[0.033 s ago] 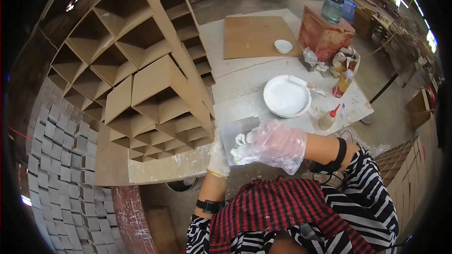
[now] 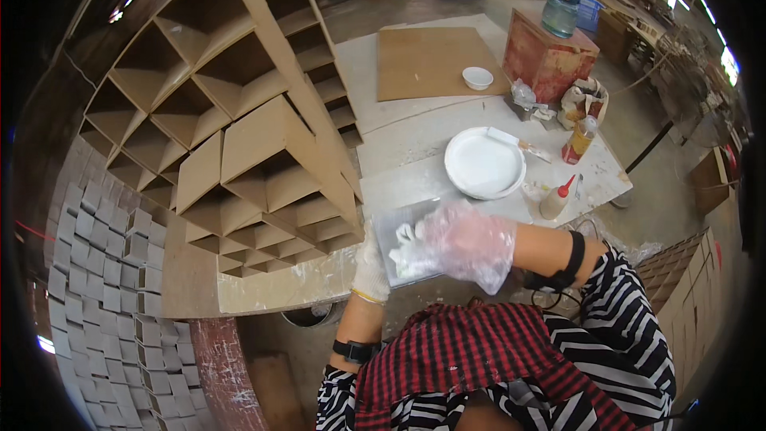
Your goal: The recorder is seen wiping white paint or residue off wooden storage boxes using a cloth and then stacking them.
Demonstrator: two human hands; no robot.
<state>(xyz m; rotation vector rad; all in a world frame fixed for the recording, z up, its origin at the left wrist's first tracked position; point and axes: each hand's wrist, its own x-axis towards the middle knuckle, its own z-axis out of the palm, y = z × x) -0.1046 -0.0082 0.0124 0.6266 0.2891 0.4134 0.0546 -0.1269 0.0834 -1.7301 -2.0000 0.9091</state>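
A thin grey panel point(image 2: 388, 225) lies at the near edge of the worktable, in front of me. Along its left side is my left hand point(image 2: 370, 266) in a white knitted glove, closed on the edge, its fingers partly hidden. My right hand point(image 2: 459, 243), in a clear plastic glove over a white one, rests over the panel with whitened fingertips apart and touching its surface. Just beyond sits a round white tub point(image 2: 483, 164) of white paste or paint, with a brush point(image 2: 515, 142) laid across its rim. A squeeze bottle with a red tip point(image 2: 556, 199) stands right of the tub.
Stacked brown cardboard-like compartment units point(image 2: 263, 140) rise close on the left. Farther back are a brown board point(image 2: 431, 56) with a small white bowl point(image 2: 477, 78), a yellow-red bottle point(image 2: 580, 140), and a red box point(image 2: 542, 56) bearing a water jug point(image 2: 562, 16). Grey blocks point(image 2: 104, 303) are stacked lower left.
My right hand has shifted slightly over the panel, its fingertips moving a little. The left hand stays at the panel's edge. The whole view has moved very slightly.
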